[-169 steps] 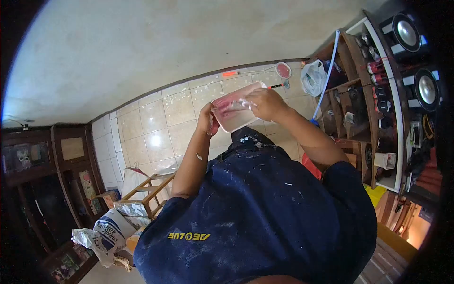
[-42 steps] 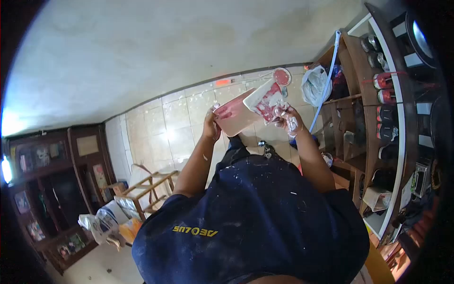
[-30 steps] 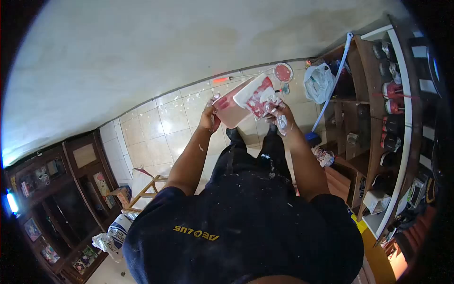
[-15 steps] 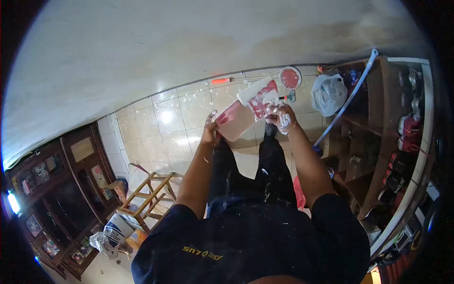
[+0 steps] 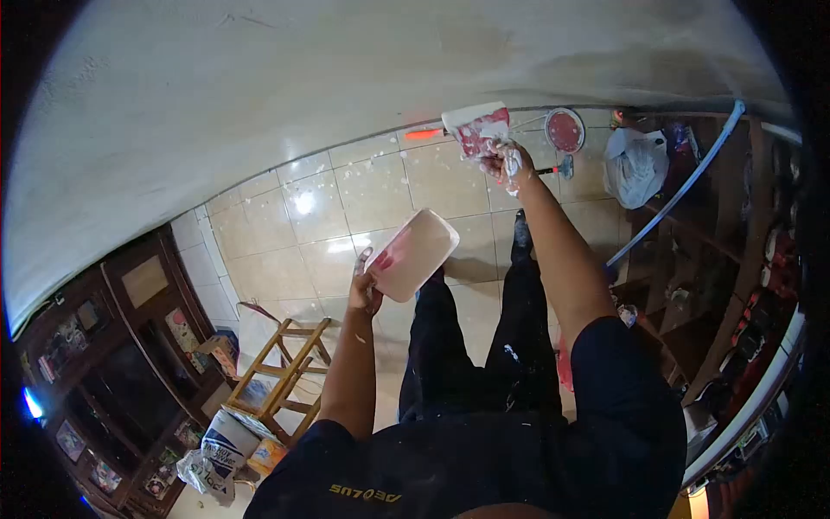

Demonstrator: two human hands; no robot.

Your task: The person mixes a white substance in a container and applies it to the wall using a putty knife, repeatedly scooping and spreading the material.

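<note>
Right hand point(image 5: 506, 160) clamped on a red-smeared trowel point(image 5: 475, 128), blade just beyond the fingers, up at the wall point(image 5: 259, 95). Left hand point(image 5: 363, 285) grips the near-left edge of a pink-stained tray point(image 5: 413, 253), held lower, well apart from the trowel. Tiled floor point(image 5: 346, 208) below.

My left hand point(image 5: 364, 290) grips a pink-smeared tray point(image 5: 411, 254) low. My right hand point(image 5: 505, 161) holds a red-stained trowel point(image 5: 475, 130) up by the plastered wall point(image 5: 285, 78). Tiled floor point(image 5: 346, 208) below.
</note>
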